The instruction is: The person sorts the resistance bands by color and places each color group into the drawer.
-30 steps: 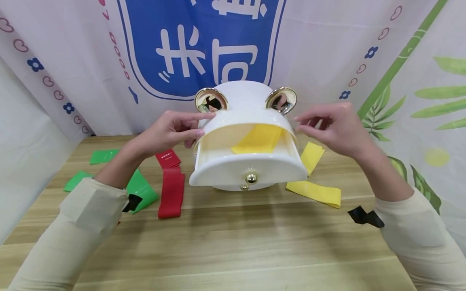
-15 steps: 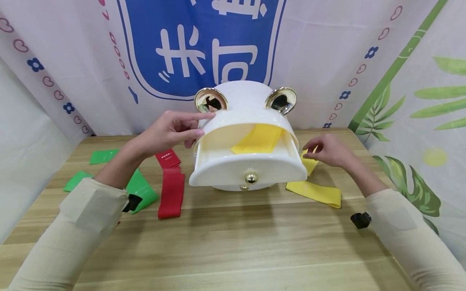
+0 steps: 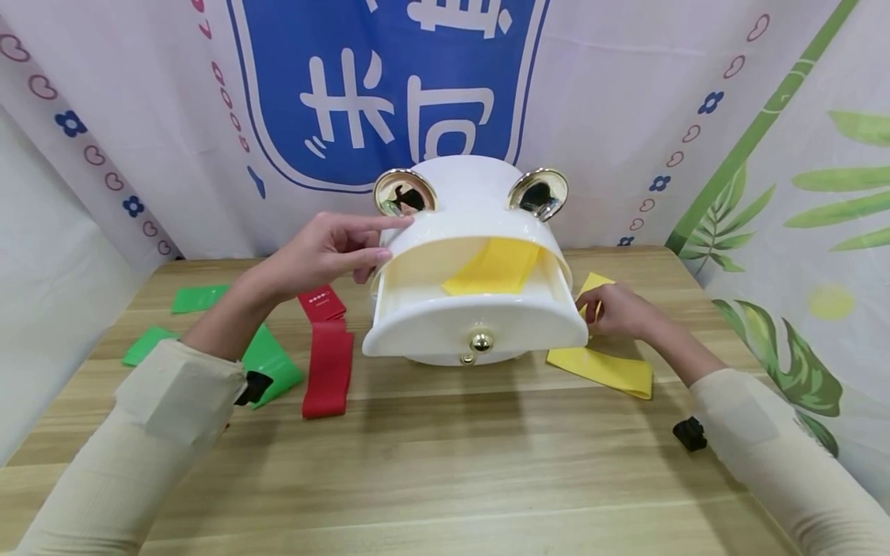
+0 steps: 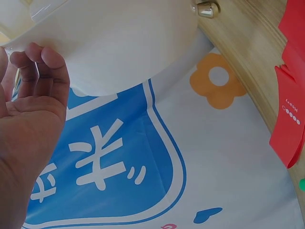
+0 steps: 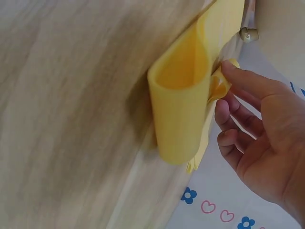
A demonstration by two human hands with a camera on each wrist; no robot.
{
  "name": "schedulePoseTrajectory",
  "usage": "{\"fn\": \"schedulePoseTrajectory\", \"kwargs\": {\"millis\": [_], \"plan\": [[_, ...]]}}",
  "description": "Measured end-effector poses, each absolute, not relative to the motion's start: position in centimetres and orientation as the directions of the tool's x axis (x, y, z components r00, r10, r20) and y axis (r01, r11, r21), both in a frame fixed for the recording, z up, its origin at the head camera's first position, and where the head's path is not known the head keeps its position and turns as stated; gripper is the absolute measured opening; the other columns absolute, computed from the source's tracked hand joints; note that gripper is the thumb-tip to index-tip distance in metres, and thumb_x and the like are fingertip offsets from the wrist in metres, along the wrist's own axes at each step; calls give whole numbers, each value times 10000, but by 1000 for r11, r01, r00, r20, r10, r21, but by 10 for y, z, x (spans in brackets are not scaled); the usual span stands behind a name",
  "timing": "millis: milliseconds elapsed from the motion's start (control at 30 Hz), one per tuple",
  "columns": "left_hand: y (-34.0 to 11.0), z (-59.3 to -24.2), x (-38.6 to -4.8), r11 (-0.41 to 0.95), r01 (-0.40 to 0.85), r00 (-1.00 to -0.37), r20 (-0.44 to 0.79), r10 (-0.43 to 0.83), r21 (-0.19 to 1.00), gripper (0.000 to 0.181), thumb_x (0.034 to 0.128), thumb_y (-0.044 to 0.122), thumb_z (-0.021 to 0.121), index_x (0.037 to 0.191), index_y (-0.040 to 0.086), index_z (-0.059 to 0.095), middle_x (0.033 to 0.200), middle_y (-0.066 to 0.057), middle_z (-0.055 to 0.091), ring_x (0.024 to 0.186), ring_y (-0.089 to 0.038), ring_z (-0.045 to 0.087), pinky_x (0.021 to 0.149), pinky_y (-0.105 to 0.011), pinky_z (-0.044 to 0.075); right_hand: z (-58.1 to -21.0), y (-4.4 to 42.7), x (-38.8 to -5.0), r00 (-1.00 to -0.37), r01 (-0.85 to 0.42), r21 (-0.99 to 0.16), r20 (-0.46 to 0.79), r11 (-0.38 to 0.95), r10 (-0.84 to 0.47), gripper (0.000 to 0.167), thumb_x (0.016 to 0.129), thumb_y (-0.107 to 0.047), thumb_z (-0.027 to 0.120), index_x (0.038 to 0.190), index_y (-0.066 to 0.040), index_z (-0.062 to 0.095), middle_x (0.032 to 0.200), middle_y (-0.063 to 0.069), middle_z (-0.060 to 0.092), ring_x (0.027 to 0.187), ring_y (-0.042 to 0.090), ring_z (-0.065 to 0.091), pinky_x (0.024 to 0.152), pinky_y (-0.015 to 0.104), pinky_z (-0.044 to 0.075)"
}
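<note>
A white frog-shaped box (image 3: 473, 193) with gold-rimmed eyes stands on the table, its front drawer (image 3: 452, 328) pulled out. My left hand (image 3: 323, 251) holds the box's left side, index finger along the top and thumb below; in the left wrist view its bent fingertips touch the white wall. A yellow resistance band (image 3: 494, 266) lies inside the drawer. Right of the box, my right hand (image 3: 619, 310) pinches a fold of another yellow resistance band (image 5: 220, 85) between thumb and fingers. Beside it a wider yellow loop (image 5: 178, 121) stands up from the table.
Red resistance bands (image 3: 328, 371), one printed "Heavy" in the left wrist view, lie left of the box. Green bands (image 3: 271, 367) are farther left, partly behind the left forearm. A printed curtain (image 3: 591, 100) hangs behind the wooden table (image 3: 445, 455).
From beside the right eye, my right hand has come down to the yellow band on the table and now pinches it. My left hand, box and drawer stay as they were.
</note>
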State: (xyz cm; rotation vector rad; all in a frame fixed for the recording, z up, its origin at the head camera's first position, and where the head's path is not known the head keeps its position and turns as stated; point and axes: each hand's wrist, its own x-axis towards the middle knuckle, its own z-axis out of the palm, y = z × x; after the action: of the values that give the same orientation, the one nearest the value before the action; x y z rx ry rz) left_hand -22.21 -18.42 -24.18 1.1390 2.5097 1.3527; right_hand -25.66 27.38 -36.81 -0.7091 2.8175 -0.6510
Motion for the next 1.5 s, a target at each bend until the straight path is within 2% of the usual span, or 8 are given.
{"fn": "schedulePoseTrajectory", "kwargs": {"millis": [200, 467, 633, 867, 1133, 1300, 1500], "plan": [[-184, -242, -223, 330, 582, -715, 274, 643, 743, 509, 983, -1, 673, 1477, 53, 562, 700, -111, 579, 613, -217, 570, 551, -260, 499, -369, 275, -256, -879, -403, -432, -62, 807, -472, 240, 787, -9, 793, 1024, 14, 758, 783, 33, 670, 690, 177, 600, 603, 311, 511], [-184, -243, -224, 329, 583, -714, 274, 645, 743, 512, 980, -4, 675, 1477, 51, 562, 697, -110, 579, 614, -266, 573, 550, -263, 502, -370, 275, -256, -882, -391, -417, -87, 821, -464, 249, 802, -1, 764, 1051, 7, 749, 793, 30, 663, 699, 176, 590, 604, 320, 504], [-184, -242, -224, 330, 588, -712, 279, 644, 738, 508, 980, -9, 673, 1473, 48, 565, 690, -111, 575, 606, -221, 568, 547, -264, 497, -364, 275, -257, -893, -391, -422, -44, 818, -449, 210, 842, 24, 729, 1051, 41, 722, 794, 49, 665, 707, 181, 593, 617, 327, 501], [-183, -241, -224, 342, 592, -714, 279, 642, 730, 504, 981, -4, 675, 1471, 50, 569, 690, -108, 581, 612, -265, 572, 547, -260, 495, -356, 281, -260, -905, -379, -478, 13, 792, -425, 118, 853, 51, 711, 968, 41, 685, 801, 78, 670, 739, 199, 606, 631, 313, 501], [-183, -241, -223, 348, 583, -721, 269, 639, 735, 506, 983, 2, 675, 1475, 59, 568, 697, -110, 582, 615, -262, 571, 554, -260, 504, -343, 290, -258, -914, -389, -539, 127, 747, -385, 103, 907, 60, 684, 1008, 73, 704, 885, 156, 712, 814, 247, 636, 670, 249, 506], [-183, -241, -222, 343, 578, -722, 268, 637, 741, 506, 983, 6, 678, 1474, 63, 569, 702, -110, 582, 619, -284, 570, 559, -259, 510, -334, 295, -256, -928, -372, -561, 208, 740, -309, 91, 947, 17, 690, 1019, 59, 727, 930, 179, 719, 823, 241, 626, 681, 198, 486], [-183, -241, -222, 339, 581, -719, 272, 640, 740, 504, 983, 1, 675, 1472, 57, 568, 701, -108, 578, 609, -222, 566, 554, -260, 505, -321, 295, -250, -950, -308, -598, 236, 740, -205, 154, 981, -50, 693, 1074, 65, 738, 980, 204, 719, 804, 183, 605, 644, 183, 482]]}}
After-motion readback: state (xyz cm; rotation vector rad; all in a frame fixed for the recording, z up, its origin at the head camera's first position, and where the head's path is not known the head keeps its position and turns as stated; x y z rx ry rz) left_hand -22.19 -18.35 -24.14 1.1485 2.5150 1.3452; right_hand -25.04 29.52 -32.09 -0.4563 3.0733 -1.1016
